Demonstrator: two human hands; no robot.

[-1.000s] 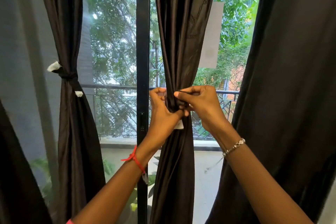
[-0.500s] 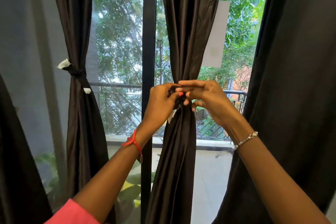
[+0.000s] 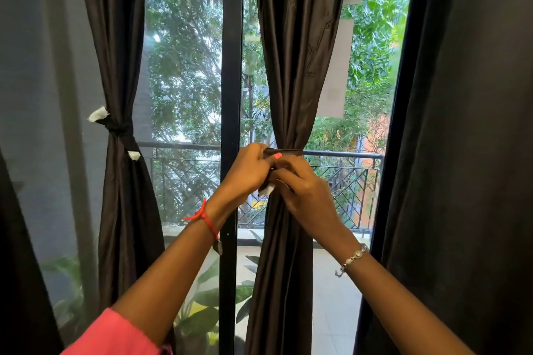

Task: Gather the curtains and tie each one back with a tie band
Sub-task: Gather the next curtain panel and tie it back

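While the middle curtain [image 3: 291, 66] hangs gathered just right of the door frame [image 3: 230, 66], the band [image 3: 288, 151] now lies flat around its waist; half a second earlier only a bunched knot showed there. Judgement: the wrap is made, and fastening remains. The left hand [image 3: 248, 173] and right hand [image 3: 305, 196] are both closed, pinching the band ends. The band runs horizontal; the curtain's long axis is vertical. Left of the frame, the left curtain [image 3: 121, 210] is already tied.

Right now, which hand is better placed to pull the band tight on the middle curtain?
Probably the left hand: its grip pinches the band at the top of the knot. The right hand sits lower, pressing the curtain.
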